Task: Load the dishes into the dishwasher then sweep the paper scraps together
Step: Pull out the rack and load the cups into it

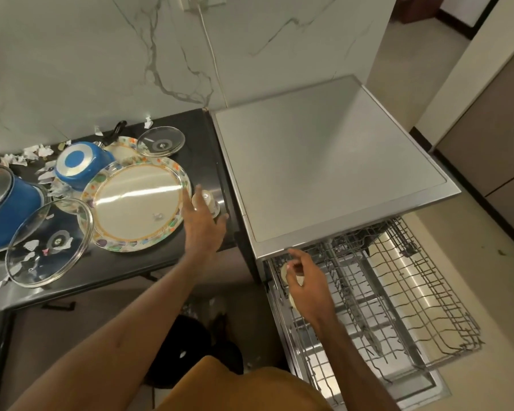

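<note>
My left hand [204,222] reaches over the dark counter [149,262] with its fingers spread, just short of a small pale cup [208,200] lying beside a large flower-rimmed plate [137,203]. My right hand [304,280] grips another small pale cup [288,272] and holds it at the left front corner of the pulled-out upper dishwasher rack [398,292]. A second patterned plate [122,148] lies behind, partly under an upturned blue pot [77,164]. Torn paper scraps [30,154] are scattered at the counter's left.
Two glass lids lie on the counter, one at the back [161,142] and one at the front left [46,244]. A blue pot with a lid [3,203] stands far left. The steel dishwasher top [324,161] is right of the counter. A dark bag [187,345] sits on the floor.
</note>
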